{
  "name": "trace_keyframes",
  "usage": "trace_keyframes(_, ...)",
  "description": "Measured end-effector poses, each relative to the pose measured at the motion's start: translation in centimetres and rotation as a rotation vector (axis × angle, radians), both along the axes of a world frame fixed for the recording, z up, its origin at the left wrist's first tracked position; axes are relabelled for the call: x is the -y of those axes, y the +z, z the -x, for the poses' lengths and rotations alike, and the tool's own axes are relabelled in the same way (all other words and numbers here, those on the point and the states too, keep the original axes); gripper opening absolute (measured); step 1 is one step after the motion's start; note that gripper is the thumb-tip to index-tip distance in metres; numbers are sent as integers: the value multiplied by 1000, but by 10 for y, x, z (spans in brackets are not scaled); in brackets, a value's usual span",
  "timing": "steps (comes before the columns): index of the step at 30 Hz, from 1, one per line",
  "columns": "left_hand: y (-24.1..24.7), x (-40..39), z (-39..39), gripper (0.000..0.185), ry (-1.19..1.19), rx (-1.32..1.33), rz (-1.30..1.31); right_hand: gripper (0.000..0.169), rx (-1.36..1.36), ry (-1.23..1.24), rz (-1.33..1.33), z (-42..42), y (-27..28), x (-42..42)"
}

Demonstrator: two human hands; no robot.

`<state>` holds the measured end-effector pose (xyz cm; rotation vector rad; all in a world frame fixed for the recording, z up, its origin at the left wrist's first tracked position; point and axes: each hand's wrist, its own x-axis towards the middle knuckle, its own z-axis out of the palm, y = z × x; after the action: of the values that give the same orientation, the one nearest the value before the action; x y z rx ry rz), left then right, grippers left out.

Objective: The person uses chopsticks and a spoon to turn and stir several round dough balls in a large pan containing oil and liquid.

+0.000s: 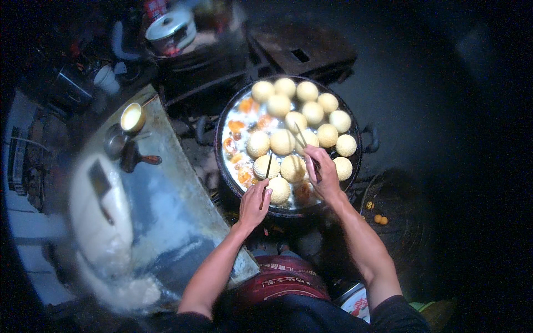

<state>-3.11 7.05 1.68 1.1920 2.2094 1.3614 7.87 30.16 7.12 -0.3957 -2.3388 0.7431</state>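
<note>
A wide, dark two-handled frying pan [218,154] holds bubbling oil and many pale golden fried balls [282,142] with a rough surface. Smaller orange pieces [236,126] float along its left side. My left hand [252,205], over the near rim, grips a thin dark stick [269,166] whose tip lies over the balls. Farther right, my right hand [325,172] holds another thin stick-like tool [300,134] pointing up and left across a ball near the middle. Whether it is one stick or a pair, I cannot tell. Its tip seems close to that ball; contact is unclear.
Left of the pan, a metal-topped table [166,166] bears a large mass of pale dough [118,233], a broad-bladed scraper [100,183] and a yellow bowl [133,117]. A lidded pot [170,31] stands behind. At right is a dark basket-like container [399,233] with small orange balls [380,219].
</note>
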Motion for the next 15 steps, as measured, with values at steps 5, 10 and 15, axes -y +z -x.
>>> trace_keyframes(5,12,0,0,33,44,-45,-48,17,-76,-98,10,3,4,-5)
trace_keyframes(10,16,7,11,33,274,-40,-31,18,-27,-89,29,-3,-2,-7)
trace_keyframes(15,4,11,5,33,180,-49,-55,21,-43,-163,174,-17,8,9)
